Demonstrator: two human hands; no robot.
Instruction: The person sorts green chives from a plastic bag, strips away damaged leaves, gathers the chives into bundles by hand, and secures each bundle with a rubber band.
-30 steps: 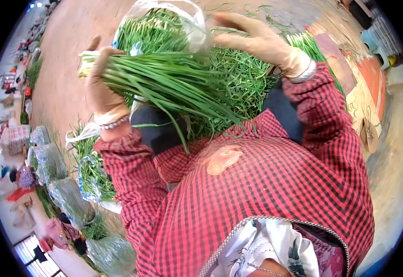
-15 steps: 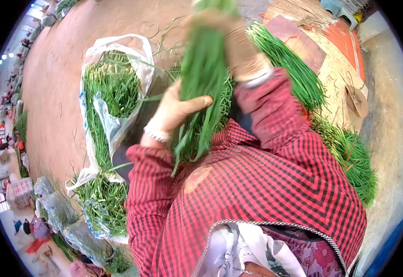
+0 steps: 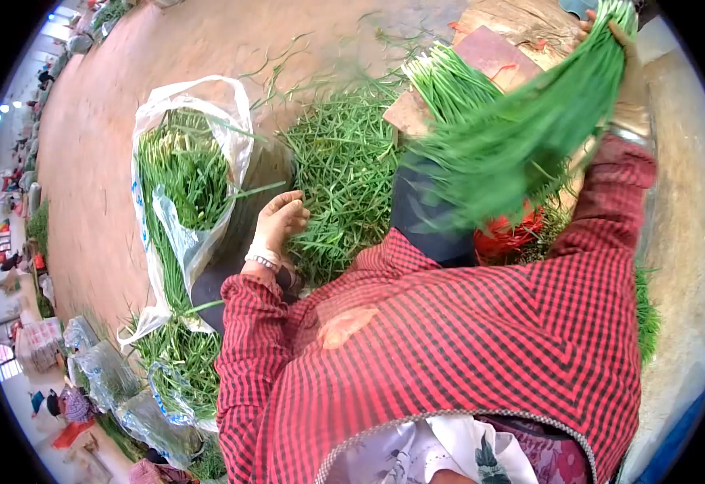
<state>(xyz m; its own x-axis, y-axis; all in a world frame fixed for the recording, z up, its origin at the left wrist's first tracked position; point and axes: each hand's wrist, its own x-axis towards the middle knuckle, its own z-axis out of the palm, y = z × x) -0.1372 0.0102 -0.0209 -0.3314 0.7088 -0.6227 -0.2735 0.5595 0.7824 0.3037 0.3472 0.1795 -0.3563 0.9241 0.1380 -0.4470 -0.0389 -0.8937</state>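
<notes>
My right hand [image 3: 631, 77] is closed around the pale stem ends of a large bunch of garlic chives [image 3: 530, 129] at the upper right. Its green leaves fan down and left, smeared by motion. My left hand [image 3: 278, 224] is raised at the left edge of a heap of loose green leaves [image 3: 340, 153]. Its fingers are curled together, and nothing shows in them. Below the held bunch's leaves, another bunch of garlic chives [image 3: 449, 85] lies with its pale ends toward the top, partly hidden.
On the left stands a white plastic bag [image 3: 244, 109] packed with chives. Below it lie more loose greens [image 3: 179, 363]. Red ties [image 3: 510, 234] sit beside my dark-clad leg [image 3: 421, 210]. A brown board [image 3: 490, 56] lies at the upper right. Filled clear bags [image 3: 139, 411] line the lower left.
The bunch has swung from in front of my chest to the upper right in my right hand. My left hand has let go of it and moved slightly left and down, uncovering the leaf heap.
</notes>
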